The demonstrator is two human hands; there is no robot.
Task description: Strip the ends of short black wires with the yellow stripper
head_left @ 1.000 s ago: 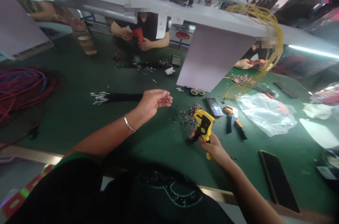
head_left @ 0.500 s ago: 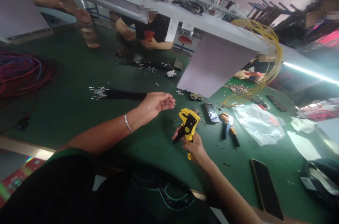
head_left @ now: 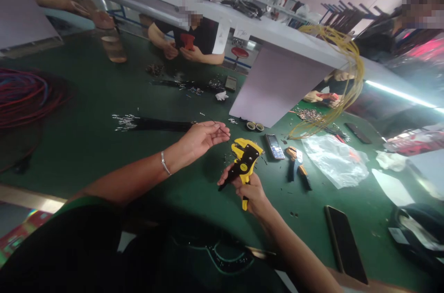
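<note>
Wire stripper [head_left: 245, 160], yellow, is gripped firmly around its handle by the right hand [head_left: 251, 193] at 1 o'clock, head held off the green bench mat [head_left: 79, 159]. The left hand [head_left: 204, 138] at 12 o'clock pinches a thin wire [head_left: 222, 132] between nearly closed fingertips, keeping it raised near the tool.

No text is legible; the white tag [head_left: 242, 33] is too blurred.

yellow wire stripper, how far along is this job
Done: a bundle of black wires with bare silver ends lies on the mat. In hand: the left hand pinches one thin wire near the yellow wire stripper in the right hand. Still left: a red and blue wire coil looks untouched.
</note>
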